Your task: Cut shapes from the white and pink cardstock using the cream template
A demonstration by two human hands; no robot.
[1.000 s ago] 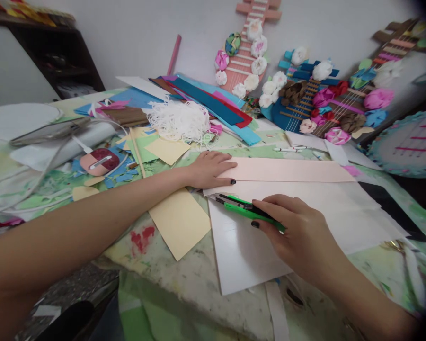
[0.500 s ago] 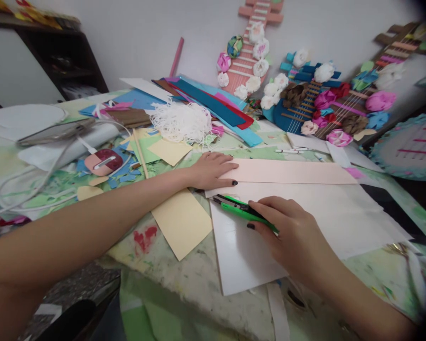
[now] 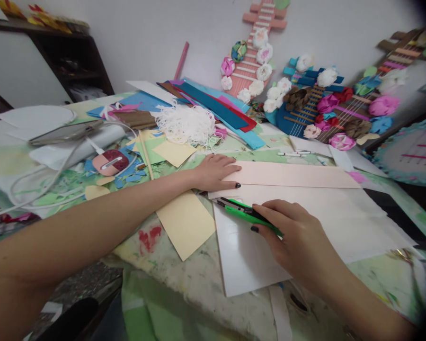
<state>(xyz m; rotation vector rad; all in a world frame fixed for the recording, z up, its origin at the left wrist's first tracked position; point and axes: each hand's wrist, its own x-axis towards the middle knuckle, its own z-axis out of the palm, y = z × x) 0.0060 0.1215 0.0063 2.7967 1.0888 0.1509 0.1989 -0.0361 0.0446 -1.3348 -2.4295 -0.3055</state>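
Note:
My left hand (image 3: 215,174) lies flat with fingers spread on the left end of a long pale pink paper strip (image 3: 298,175), pressing it down. In my right hand (image 3: 291,227) is a green box cutter (image 3: 246,211), its blade end pointing left, just below my left thumb. The strip rests on a large white sheet (image 3: 326,213), which covers part of a glossy white board (image 3: 244,265). Whether the blade tip touches the paper I cannot tell. A cream paper square (image 3: 187,225) lies under my left forearm.
Behind my left hand sits a tangle of white string (image 3: 186,124), with stacked coloured card (image 3: 213,104) beyond it. A pink earphone case (image 3: 110,162) and cable lie at left. Flower-decorated cardboard instruments (image 3: 305,104) lean on the wall. Gold-handled scissors (image 3: 403,255) lie at right.
The whole view has shifted slightly, so things appear a little further right and lower. Both hands and the box cutter keep nearly the same place over the paper.

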